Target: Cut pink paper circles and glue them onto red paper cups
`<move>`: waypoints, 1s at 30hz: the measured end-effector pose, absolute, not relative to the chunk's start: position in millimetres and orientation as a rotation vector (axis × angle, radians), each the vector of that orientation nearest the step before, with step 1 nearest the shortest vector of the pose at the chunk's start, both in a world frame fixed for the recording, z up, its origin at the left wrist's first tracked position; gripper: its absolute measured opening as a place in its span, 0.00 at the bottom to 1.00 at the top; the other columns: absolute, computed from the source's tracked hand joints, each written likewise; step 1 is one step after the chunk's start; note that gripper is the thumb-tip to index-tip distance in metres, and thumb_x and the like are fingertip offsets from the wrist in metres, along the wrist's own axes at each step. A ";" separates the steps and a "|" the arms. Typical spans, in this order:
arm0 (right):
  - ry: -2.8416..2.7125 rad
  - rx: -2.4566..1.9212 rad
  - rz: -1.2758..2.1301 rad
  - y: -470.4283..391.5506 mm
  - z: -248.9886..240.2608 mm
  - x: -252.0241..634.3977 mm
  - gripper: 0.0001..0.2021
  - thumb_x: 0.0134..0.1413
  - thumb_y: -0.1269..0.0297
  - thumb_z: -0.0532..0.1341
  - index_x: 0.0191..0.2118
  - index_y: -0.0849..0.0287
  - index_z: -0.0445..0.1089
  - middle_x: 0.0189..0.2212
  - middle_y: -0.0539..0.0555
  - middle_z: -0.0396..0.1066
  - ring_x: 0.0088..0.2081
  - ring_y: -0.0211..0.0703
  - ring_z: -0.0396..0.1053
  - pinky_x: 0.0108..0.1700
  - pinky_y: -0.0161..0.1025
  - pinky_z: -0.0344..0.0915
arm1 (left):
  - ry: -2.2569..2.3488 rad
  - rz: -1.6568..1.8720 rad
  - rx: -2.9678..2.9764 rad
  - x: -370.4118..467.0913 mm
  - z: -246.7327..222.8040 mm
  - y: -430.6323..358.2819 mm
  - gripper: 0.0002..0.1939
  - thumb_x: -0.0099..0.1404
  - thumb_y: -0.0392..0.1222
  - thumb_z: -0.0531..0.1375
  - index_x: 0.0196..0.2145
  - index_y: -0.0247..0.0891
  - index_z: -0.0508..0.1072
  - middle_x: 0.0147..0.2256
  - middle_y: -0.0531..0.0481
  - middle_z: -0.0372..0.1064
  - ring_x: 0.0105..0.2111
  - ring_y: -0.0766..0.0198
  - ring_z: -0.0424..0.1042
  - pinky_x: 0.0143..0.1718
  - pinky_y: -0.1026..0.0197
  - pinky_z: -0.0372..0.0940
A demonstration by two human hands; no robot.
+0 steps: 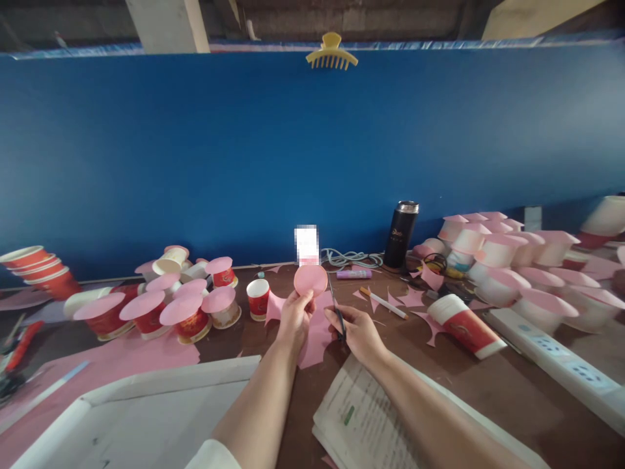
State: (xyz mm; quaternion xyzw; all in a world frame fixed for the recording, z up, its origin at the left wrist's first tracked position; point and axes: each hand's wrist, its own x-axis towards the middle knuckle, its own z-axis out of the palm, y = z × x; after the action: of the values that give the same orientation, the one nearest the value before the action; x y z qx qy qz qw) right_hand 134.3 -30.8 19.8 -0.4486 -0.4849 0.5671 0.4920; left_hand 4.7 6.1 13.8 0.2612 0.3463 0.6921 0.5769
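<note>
- The left hand (294,317) is raised over the middle of the table, its fingertips pinched on the lower edge of a round pink paper disc (310,280) that stands upright, face toward the camera.
- The right hand (358,331) is just beside it, closed around the dark handles of a slim pair of scissors (336,306); the blades point up and away, their tip near the disc's right edge.
- Beneath both hands lies a larger sheet of pink paper (315,335), flat on the brown wooden table (488,397).
- Just left of the left hand stands a small red-and-white paper cup (258,298), open side up.
- Further left is a cluster of red paper cups capped with pink paper discs (185,317), some upright, some tipped over.
- To the right of the scissors lie pink paper offcuts (413,298), a white pencil-like stick (383,303) and a purple glue stick (353,274).
- A red-and-white paper cup lying on its side (467,326) rests further right, next to a long white power strip (556,365).
- Behind it stands a black cylindrical flask (401,234) against the blue partition wall (293,150).
- At far right sits a heap of white cups with pink tops (508,254).
- Nearest the camera are an open printed booklet (361,417) under the right forearm and a white tray (146,417) at left.
- A yellow plastic hair claw (331,53) is clipped on the wall's top edge.
</note>
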 end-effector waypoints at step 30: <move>-1.144 -1.138 1.433 -30.3 16.0 132.2 0.20 0.35 0.52 0.70 0.33 0.62 0.75 0.17 0.46 0.64 0.19 0.34 0.61 0.23 0.33 0.56 | 0.909 1.609 0.546 6.9 0.1 8.5 0.20 0.42 0.46 0.70 0.31 0.35 0.70 0.26 0.56 0.65 0.22 0.74 0.60 0.27 0.67 0.56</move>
State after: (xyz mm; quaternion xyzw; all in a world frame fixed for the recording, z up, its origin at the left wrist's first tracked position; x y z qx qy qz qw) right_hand 132.2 -30.3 16.0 -0.4648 -0.4672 0.5854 0.4722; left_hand 6.9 8.5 0.1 0.2328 0.3872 0.6857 0.5707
